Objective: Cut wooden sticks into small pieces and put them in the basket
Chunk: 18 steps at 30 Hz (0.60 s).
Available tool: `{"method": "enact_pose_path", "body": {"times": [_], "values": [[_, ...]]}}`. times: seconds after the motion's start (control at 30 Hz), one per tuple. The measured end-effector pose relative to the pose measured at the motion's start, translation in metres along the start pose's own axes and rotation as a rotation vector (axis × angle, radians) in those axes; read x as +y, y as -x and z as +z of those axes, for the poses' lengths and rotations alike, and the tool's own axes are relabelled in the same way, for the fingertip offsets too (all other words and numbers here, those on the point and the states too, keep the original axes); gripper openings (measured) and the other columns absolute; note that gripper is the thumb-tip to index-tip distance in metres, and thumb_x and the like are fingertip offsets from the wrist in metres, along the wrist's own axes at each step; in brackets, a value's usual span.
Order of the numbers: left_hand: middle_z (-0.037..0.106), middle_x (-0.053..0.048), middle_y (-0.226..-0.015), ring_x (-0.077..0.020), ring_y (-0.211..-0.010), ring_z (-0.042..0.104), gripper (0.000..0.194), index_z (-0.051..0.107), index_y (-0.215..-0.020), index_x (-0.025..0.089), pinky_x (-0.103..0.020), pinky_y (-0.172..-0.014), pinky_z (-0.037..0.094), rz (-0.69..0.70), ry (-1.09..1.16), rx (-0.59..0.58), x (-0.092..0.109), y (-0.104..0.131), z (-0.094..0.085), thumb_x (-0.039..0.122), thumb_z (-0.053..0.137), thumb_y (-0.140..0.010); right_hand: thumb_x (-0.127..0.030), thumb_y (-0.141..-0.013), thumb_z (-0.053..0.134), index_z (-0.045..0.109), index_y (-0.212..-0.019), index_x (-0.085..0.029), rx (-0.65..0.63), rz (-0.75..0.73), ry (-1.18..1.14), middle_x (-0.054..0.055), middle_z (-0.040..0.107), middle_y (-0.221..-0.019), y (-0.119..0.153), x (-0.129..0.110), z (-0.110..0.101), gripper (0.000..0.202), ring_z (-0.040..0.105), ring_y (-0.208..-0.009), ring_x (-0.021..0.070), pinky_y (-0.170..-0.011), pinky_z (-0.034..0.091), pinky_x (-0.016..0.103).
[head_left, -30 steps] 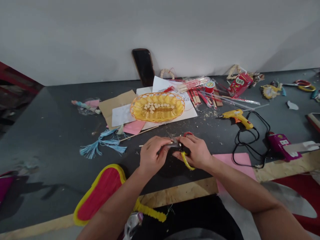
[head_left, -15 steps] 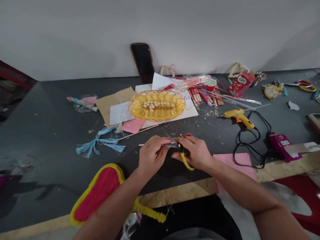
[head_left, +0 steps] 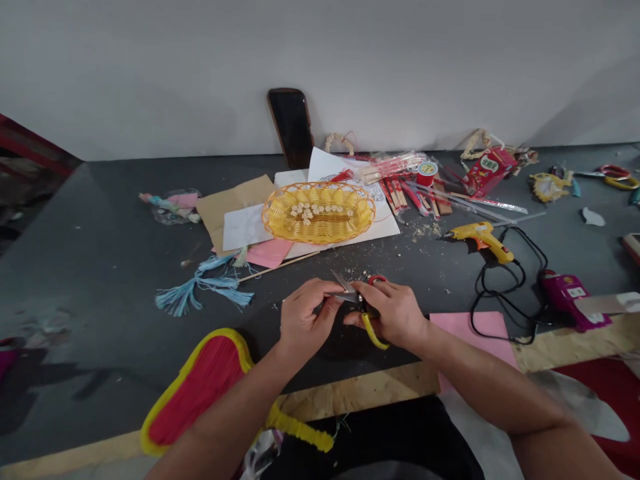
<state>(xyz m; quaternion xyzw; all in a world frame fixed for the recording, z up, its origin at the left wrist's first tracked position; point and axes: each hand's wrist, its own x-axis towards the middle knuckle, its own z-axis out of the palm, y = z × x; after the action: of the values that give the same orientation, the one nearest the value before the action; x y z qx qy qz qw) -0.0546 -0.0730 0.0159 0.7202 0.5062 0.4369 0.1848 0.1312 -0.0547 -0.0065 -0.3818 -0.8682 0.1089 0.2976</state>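
Note:
My right hand [head_left: 397, 313] is closed on scissors [head_left: 371, 328] with one red and one yellow handle. Their blades are parted and point left, towards my left hand [head_left: 307, 317]. The fingers of that hand are pinched together right at the blades; whatever lies between them is too small or hidden to name. Beyond both hands stands a yellow woven basket [head_left: 320, 237] with small pale flower-like pieces [head_left: 315, 211] in it. A thin wooden stick [head_left: 280, 266] and a blue tassel [head_left: 203, 287] lie to the left of the basket's front.
A yellow glue gun [head_left: 483, 238] with a black cord lies to the right, near a purple box [head_left: 575, 300]. Pink paper [head_left: 470, 327] is by my right forearm. A red, yellow-edged padded piece [head_left: 200, 387] lies under my left forearm. A phone [head_left: 293, 127] leans on the wall.
The view has shifted slightly, so things sit a little further right. A pale stick end that showed left of my left hand is out of sight. The scissors stay parted between my hands.

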Motion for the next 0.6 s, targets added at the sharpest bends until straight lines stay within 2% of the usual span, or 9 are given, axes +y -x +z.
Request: {"method": "enact_pose_path", "body": {"times": [0.23, 0.4, 0.6], "values": [[0.072, -0.002, -0.078, -0.0125, -0.070, 0.068, 0.010, 0.065, -0.082, 0.017, -0.022, -0.067, 0.053, -0.015, -0.022, 0.037, 0.0011, 0.0018, 0.0027, 0.018, 0.056, -0.086, -0.057, -0.088, 0.053, 0.063, -0.114, -0.016, 0.027, -0.005, 0.042, 0.007, 0.069, -0.082, -0.0012, 0.0004, -0.0014, 0.049, 0.065, -0.071, 0.0173, -0.065, 0.048, 0.025], [0.072, -0.002, -0.076, -0.0129, -0.069, 0.068, 0.009, 0.065, -0.084, 0.018, -0.022, -0.067, 0.053, -0.008, 0.000, 0.005, 0.0014, 0.0020, 0.0031, 0.018, 0.056, -0.086, -0.062, -0.084, 0.055, 0.063, -0.115, -0.016, 0.019, -0.003, 0.070, 0.007, 0.067, -0.082, -0.0036, 0.0018, -0.0029, 0.056, 0.063, -0.074, 0.0189, -0.066, 0.047, 0.027], [0.073, -0.003, -0.076, -0.0134, -0.068, 0.069, 0.012, 0.066, -0.082, 0.018, -0.023, -0.066, 0.054, -0.006, -0.004, 0.000, 0.0022, 0.0016, 0.0027, 0.018, 0.055, -0.086, -0.062, -0.084, 0.055, 0.062, -0.118, -0.017, 0.004, -0.005, 0.099, 0.006, 0.067, -0.081, -0.0005, 0.0021, -0.0011, 0.057, 0.063, -0.071, 0.0175, -0.064, 0.046, 0.026]]}}
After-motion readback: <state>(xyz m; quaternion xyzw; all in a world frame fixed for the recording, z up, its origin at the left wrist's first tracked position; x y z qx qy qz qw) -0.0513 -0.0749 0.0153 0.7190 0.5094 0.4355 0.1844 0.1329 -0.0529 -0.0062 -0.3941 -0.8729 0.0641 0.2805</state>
